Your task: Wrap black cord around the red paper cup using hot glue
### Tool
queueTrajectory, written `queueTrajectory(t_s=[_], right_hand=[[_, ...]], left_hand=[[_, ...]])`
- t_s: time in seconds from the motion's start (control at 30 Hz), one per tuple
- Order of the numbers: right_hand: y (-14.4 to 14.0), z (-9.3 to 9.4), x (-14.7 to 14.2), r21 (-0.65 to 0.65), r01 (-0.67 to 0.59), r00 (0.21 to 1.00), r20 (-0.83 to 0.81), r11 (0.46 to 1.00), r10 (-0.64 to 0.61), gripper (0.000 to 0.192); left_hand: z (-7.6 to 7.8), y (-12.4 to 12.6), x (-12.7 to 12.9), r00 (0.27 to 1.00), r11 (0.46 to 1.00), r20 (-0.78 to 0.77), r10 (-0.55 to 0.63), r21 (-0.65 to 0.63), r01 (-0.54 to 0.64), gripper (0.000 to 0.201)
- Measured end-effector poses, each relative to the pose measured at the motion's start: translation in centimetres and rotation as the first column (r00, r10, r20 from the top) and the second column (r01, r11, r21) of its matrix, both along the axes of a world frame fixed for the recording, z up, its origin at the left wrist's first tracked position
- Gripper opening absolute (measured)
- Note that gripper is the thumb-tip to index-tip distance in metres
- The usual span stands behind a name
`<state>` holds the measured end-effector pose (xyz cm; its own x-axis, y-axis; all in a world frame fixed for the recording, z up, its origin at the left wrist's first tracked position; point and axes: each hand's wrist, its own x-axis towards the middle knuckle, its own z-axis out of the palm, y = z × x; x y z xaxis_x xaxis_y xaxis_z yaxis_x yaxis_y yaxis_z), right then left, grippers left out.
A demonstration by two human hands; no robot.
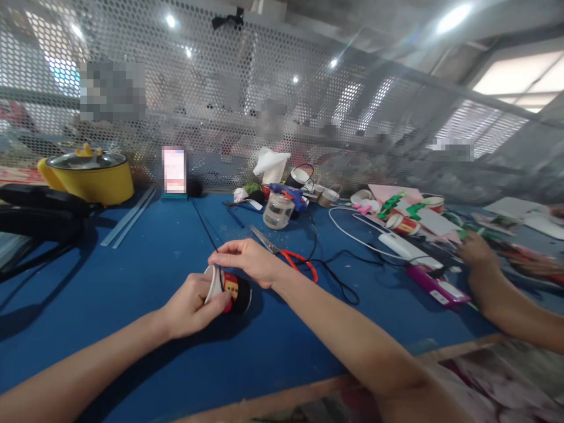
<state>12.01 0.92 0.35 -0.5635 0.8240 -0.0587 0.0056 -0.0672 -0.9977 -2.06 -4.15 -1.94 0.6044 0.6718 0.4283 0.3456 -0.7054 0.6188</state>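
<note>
The left hand [190, 305] holds a small paper cup [229, 290] lying on its side on the blue table [132, 264]. Its fingers curl around the cup's white rim. The right hand [247, 261] rests on top of the cup, fingertips pressed together, pinching a thin black thread [203, 226]. Red scissors [291, 257] lie just behind. Another person's hand [476, 251] works at the far right.

Both hands [194, 305] [247, 261] close together, fingers curled.
</note>
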Motion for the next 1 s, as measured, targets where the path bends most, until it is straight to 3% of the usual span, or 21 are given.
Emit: queueTrajectory(t_s=[0.1, 0.23, 0.3, 0.37, 0.5, 0.7, 0.83, 1.0], right_hand=[[0.0, 0.1, 0.8, 0.057, 0.154, 0.985, -0.084, 0.986, -0.149, 0.012], [0.3, 0.3, 1.9, 0.121, 0.3, 0.947, -0.159, 0.946, -0.28, 0.015], [0.3, 0.2, 2.1, 0.162, 0.336, 0.937, -0.159, 0.928, -0.311, 0.016], [0.4, 0.0, 2.0, 0.207, 0.367, 0.929, -0.134, 0.907, -0.345, 0.016], [0.6, -0.6, 1.7, 0.283, 0.388, 0.919, -0.051, 0.877, -0.39, 0.017], [0.4, -0.8, 1.8, 0.372, 0.317, 0.924, 0.087, 0.872, -0.373, 0.018], [0.1, -0.7, 1.6, 0.351, 0.289, 0.922, 0.147, 0.89, -0.358, 0.016], [0.2, -1.1, 1.4, 0.334, 0.251, 0.93, 0.178, 0.908, -0.322, 0.016]], left_hand=[[0.0, 0.1, 0.0, 0.993, 0.98, 0.074, 0.088, -0.183, -0.073, 0.033], [0.0, 0.3, 0.1, 0.959, 0.833, 0.164, 0.231, -0.543, -0.108, 0.029], [-0.1, 0.4, 0.2, 0.947, 0.772, 0.176, 0.269, -0.627, -0.103, 0.028], [-0.1, 0.3, 0.2, 0.944, 0.758, 0.188, 0.272, -0.645, -0.09, 0.027], [-0.3, 0.1, 0.1, 0.96, 0.833, 0.2, 0.197, -0.551, -0.056, 0.027], [0.0, -0.5, 0.1, 0.983, 0.97, 0.162, 0.089, -0.24, -0.049, 0.032], [0.2, -0.6, 0.1, 0.986, 0.995, 0.162, 0.038, -0.098, -0.022, 0.031], [0.1, -0.6, 0.1, 0.987, 0.999, 0.158, 0.013, -0.051, -0.005, 0.031]])
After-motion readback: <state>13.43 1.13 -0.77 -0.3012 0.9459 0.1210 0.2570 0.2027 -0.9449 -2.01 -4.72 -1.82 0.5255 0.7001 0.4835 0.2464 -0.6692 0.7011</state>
